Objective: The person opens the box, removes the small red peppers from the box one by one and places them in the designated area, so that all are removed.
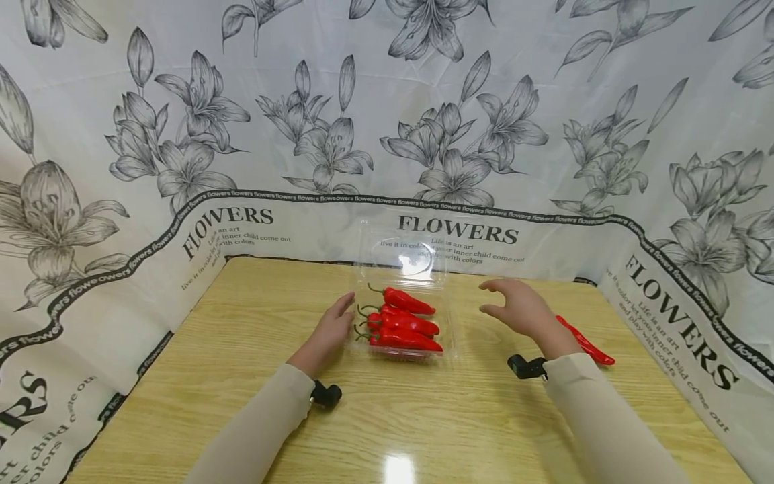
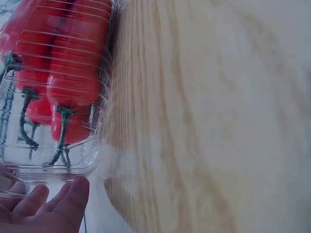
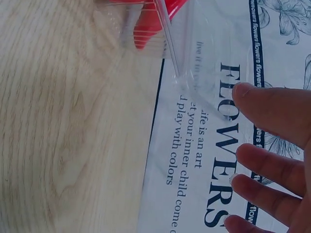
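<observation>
Several red peppers (image 1: 406, 324) with green stems lie side by side in a clear plastic clamshell box (image 1: 423, 356). Its transparent lid (image 1: 390, 269) stands raised at the back. At the box's left end is my left hand (image 1: 329, 331); in the left wrist view its fingers (image 2: 73, 201) reach the plastic rim, and the thumb is mostly hidden. My right hand (image 1: 517, 308) hovers right of the box, apart from it, fingers spread and nothing held. One more red pepper (image 1: 589, 346) lies on the table, partly behind the right wrist.
The box rests on a light wood-grain table (image 1: 260, 302). A white cloth (image 1: 326, 232) printed with flowers and lettering hangs along the back and both sides. Each wrist carries a small black camera.
</observation>
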A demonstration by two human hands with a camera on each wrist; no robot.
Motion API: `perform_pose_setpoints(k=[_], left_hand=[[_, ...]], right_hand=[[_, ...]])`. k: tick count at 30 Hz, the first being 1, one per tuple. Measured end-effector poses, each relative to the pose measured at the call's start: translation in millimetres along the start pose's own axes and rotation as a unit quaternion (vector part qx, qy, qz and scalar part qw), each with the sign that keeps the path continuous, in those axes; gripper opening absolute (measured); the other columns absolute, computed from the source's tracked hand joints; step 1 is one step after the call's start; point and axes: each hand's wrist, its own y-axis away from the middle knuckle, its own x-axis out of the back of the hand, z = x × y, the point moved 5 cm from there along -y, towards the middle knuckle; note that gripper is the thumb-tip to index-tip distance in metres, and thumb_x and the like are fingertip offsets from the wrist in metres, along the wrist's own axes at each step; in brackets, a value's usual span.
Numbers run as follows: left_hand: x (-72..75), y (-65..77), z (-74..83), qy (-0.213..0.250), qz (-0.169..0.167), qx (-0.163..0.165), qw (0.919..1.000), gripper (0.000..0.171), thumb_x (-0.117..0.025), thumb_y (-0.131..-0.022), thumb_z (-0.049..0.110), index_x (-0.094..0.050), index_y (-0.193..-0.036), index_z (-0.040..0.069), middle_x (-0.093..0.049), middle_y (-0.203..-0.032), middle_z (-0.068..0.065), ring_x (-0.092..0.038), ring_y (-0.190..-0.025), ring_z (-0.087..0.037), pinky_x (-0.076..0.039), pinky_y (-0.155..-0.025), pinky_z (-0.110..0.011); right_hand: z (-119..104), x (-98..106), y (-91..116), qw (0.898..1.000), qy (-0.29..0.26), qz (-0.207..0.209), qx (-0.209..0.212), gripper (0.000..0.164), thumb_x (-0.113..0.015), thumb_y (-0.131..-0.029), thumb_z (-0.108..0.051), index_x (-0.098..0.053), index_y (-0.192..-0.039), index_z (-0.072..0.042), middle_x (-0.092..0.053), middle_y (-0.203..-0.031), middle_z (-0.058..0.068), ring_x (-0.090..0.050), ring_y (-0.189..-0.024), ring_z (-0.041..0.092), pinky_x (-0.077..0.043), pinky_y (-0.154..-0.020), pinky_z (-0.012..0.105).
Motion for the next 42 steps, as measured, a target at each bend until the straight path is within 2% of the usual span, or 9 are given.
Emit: perform_pose_setpoints(k=[4, 12, 18, 22, 26, 30, 35, 37, 42], left_hand=[[0.1, -0.9, -0.4, 0.003, -0.002, -0.001, 1.0000, 0.052, -0.036, -0.104, 0.014, -0.026, -0.155, 0.013, -0.030, -0.159, -0.008, -0.046, -0.112, -0.023, -0.037, -0.085, -0.034], [0.0, -1.1, -1.4, 0.005, -0.005, -0.006, 1.0000, 0.052, -0.036, -0.104, 0.013, -0.025, -0.155, 0.011, -0.029, -0.159, -0.009, -0.049, -0.099, -0.027, -0.039, -0.077, -0.032], [-0.5, -2.0, -2.9, 0.013, -0.009, -0.001, 0.9999, 0.052, -0.035, -0.104, 0.013, -0.025, -0.155, 0.012, -0.028, -0.159, -0.009, -0.048, -0.099, -0.028, -0.038, -0.077, -0.033], [-1.0, -2.0, -3.1, 0.011, -0.010, -0.003, 0.9999, 0.052, -0.036, -0.104, 0.013, -0.025, -0.155, 0.011, -0.029, -0.159, -0.010, -0.048, -0.106, -0.026, -0.038, -0.080, -0.034], [-1.2, -2.6, -3.5, 0.009, -0.011, -0.006, 0.9999, 0.052, -0.035, -0.104, 0.013, -0.025, -0.154, 0.010, -0.029, -0.159, -0.011, -0.048, -0.093, -0.025, -0.038, -0.077, -0.032], [-0.9, -2.4, -3.2, 0.010, -0.009, -0.007, 0.9999, 0.051, -0.035, -0.104, 0.012, -0.025, -0.154, 0.010, -0.029, -0.159, -0.010, -0.046, -0.092, -0.025, -0.038, -0.076, -0.032], [-1.1, -0.2, -2.7, 0.007, -0.006, -0.007, 0.9999, 0.051, -0.035, -0.104, 0.012, -0.027, -0.154, 0.011, -0.030, -0.158, -0.011, -0.045, -0.118, -0.027, -0.038, -0.087, -0.036], [-1.2, 0.2, -2.5, 0.005, -0.006, -0.008, 0.9999, 0.051, -0.035, -0.103, 0.011, -0.027, -0.154, 0.011, -0.030, -0.158, -0.012, -0.043, -0.123, -0.027, -0.038, -0.088, -0.036], [-1.4, -1.0, -2.9, 0.008, -0.009, -0.010, 0.9999, 0.051, -0.035, -0.104, 0.011, -0.027, -0.154, 0.011, -0.029, -0.158, -0.012, -0.047, -0.114, -0.028, -0.039, -0.080, -0.032]], right_hand=[[-10.0, 0.2, 0.4, 1.000, -0.009, -0.002, 0.012, 0.048, -0.068, -0.089, -0.028, -0.059, -0.132, -0.007, -0.061, -0.129, 0.020, -0.055, -0.119, 0.041, -0.043, -0.096, 0.058], [-28.0, -3.9, 3.5, 0.999, -0.014, -0.004, 0.036, 0.047, -0.071, -0.087, -0.029, -0.061, -0.129, -0.010, -0.063, -0.127, 0.016, -0.056, -0.118, 0.037, -0.044, -0.098, 0.056], [-43.8, -5.1, 4.9, 0.998, -0.017, -0.005, 0.062, 0.046, -0.072, -0.087, -0.028, -0.062, -0.128, -0.011, -0.063, -0.128, 0.014, -0.056, -0.119, 0.036, -0.043, -0.100, 0.056], [-51.6, -7.0, 6.1, 0.997, -0.027, -0.010, 0.073, 0.045, -0.072, -0.087, -0.028, -0.062, -0.127, -0.012, -0.062, -0.129, 0.012, -0.055, -0.121, 0.035, -0.042, -0.101, 0.055], [-57.7, -9.0, 7.7, 0.996, -0.043, -0.015, 0.081, 0.044, -0.073, -0.086, -0.027, -0.063, -0.127, -0.012, -0.062, -0.129, 0.012, -0.055, -0.121, 0.035, -0.042, -0.102, 0.054], [-63.6, -12.0, 8.6, 0.995, -0.053, -0.025, 0.084, 0.044, -0.073, -0.086, -0.029, -0.063, -0.127, -0.015, -0.061, -0.130, 0.010, -0.055, -0.121, 0.033, -0.043, -0.102, 0.054], [-71.4, -16.5, 9.1, 0.992, -0.072, -0.029, 0.100, 0.045, -0.073, -0.086, -0.029, -0.063, -0.127, -0.015, -0.062, -0.129, 0.007, -0.057, -0.118, 0.032, -0.045, -0.099, 0.052], [-74.2, -18.9, 9.2, 0.990, -0.083, -0.032, 0.107, 0.046, -0.073, -0.086, -0.028, -0.062, -0.128, -0.015, -0.062, -0.129, 0.006, -0.057, -0.116, 0.032, -0.046, -0.098, 0.052], [-79.5, -25.1, 8.2, 0.988, -0.100, -0.041, 0.112, 0.045, -0.073, -0.085, -0.029, -0.062, -0.127, -0.017, -0.063, -0.128, 0.005, -0.057, -0.114, 0.028, -0.047, -0.095, 0.050]])
